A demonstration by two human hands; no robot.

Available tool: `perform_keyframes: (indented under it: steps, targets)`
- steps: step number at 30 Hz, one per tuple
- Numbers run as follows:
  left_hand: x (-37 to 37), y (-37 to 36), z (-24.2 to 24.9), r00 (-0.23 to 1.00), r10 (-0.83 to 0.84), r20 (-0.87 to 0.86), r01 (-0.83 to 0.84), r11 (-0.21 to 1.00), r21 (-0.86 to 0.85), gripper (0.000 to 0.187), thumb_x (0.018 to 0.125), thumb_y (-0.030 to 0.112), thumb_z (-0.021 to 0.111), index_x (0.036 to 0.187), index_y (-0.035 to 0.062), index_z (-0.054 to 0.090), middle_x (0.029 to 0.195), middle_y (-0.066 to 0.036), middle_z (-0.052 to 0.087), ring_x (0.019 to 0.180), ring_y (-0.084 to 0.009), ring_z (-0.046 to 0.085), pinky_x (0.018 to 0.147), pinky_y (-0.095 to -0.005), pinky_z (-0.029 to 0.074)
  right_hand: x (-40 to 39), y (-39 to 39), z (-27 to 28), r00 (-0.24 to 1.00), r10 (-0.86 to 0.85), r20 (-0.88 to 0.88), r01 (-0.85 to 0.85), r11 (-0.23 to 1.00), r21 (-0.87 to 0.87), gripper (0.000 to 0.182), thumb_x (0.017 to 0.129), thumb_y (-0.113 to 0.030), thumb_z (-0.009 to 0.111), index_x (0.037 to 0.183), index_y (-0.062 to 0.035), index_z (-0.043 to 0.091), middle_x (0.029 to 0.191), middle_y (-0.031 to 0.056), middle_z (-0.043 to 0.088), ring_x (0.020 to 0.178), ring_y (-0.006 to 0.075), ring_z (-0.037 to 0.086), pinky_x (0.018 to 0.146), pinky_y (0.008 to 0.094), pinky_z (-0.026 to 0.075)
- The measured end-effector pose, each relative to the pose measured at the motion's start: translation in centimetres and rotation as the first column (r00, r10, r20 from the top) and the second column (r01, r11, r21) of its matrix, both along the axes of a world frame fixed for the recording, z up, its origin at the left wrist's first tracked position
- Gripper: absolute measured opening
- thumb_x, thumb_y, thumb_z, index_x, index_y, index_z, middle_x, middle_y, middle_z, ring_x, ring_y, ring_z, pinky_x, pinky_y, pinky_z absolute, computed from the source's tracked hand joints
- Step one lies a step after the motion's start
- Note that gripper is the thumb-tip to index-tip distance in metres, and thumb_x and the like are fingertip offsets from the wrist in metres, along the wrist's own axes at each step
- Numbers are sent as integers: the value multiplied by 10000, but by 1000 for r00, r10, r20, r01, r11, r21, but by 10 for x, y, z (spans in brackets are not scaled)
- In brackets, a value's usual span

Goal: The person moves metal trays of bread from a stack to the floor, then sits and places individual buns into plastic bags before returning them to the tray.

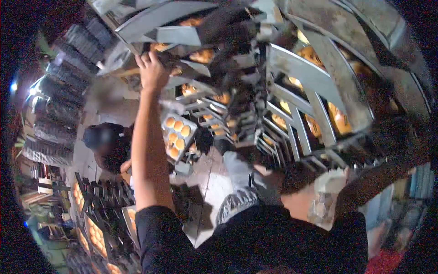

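My left arm stretches up and forward, and my left hand is at the near corner of a metal baking tray high in a rack. Its fingers look bent over the tray's edge, though blur softens the detail. Golden-brown bread shows on trays just below and beside that hand. My right arm reaches away to the right in shadow, and its hand is out of sight.
Close on the right stands a tall rack of trays with loaves. Another person in a dark cap is at left centre, near a tray of round buns. More bun trays fill a rack at lower left. Dark stacks line the far left.
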State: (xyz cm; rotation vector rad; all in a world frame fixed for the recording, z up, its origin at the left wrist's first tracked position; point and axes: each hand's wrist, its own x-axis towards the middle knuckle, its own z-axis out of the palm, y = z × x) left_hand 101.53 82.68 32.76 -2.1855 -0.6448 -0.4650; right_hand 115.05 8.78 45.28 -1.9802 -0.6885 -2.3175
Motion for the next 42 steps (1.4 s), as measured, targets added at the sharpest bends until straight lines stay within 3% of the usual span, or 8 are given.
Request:
perform_keyframes:
  steps: [7,10,13,16,18,22,35,42]
  targets:
    - [9,-4,0,1000,-4,5,5,984,-177,984,841,565,706,1443,-126,349,1446,-192,413,1461,-423,251,1206,-658,2,-13,-8,-31,953,-20,-303,178,845,504,325,1035,-357,515,1111,-103,703,1111,145,684,972,365,651,844,508,512]
    - [10,-35,21,1000,8,-29,-15,970,-241,953,876,474,690,1479,-139,277,1540,-171,333,1478,-435,217,1205,-663,3,2,-51,-36,848,-525,77,530,845,-75,272,1012,-296,592,1113,-89,737,1128,134,726,998,349,686,871,482,545]
    - [8,-45,-5,980,4,201,38,979,-202,928,868,389,678,1566,-21,223,1610,-213,235,1476,-482,224,1191,-668,127,1,-58,-38,980,-20,-197,74,959,274,288,944,-282,696,1056,-25,762,1044,157,750,936,313,711,855,429,567]
    - [11,-153,-39,985,82,149,-13,909,-417,796,863,275,657,1523,-34,336,1528,-343,355,1436,-503,320,1191,-564,274,-18,-85,-23,942,-238,-237,286,938,196,332,970,-335,631,1030,-23,725,949,162,688,867,303,667,820,432,526]
    - [4,-257,-95,815,-252,522,579,401,-710,705,950,390,599,1454,-69,421,1511,-364,356,1422,-526,314,1204,-533,241,-11,-78,-13,961,-201,-189,242,944,223,331,971,-330,627,1030,-21,728,950,160,693,868,299,670,819,429,529]
    - [31,-444,-182,759,92,644,622,-392,-677,674,1082,473,300,1621,111,118,1610,-364,93,1505,-511,97,1235,-518,129,12,-59,-6,983,-71,-171,120,948,296,329,972,-320,619,1031,-18,735,954,155,702,870,289,675,819,423,533]
    - [22,-456,-177,768,172,617,624,-416,-661,576,1101,405,282,1629,222,142,1637,-293,132,1514,-460,150,1211,-429,239,16,-69,-10,967,150,-207,-34,879,475,327,978,-287,594,1034,-7,755,965,140,730,875,259,691,818,403,549]
    - [56,-397,-179,631,61,773,735,-365,-571,605,1103,394,292,1561,-1,292,1595,-227,340,1497,-373,286,1228,-385,215,23,-11,-23,744,655,-132,-246,452,858,330,981,-269,581,1035,-1,765,971,132,745,878,243,700,817,393,557]
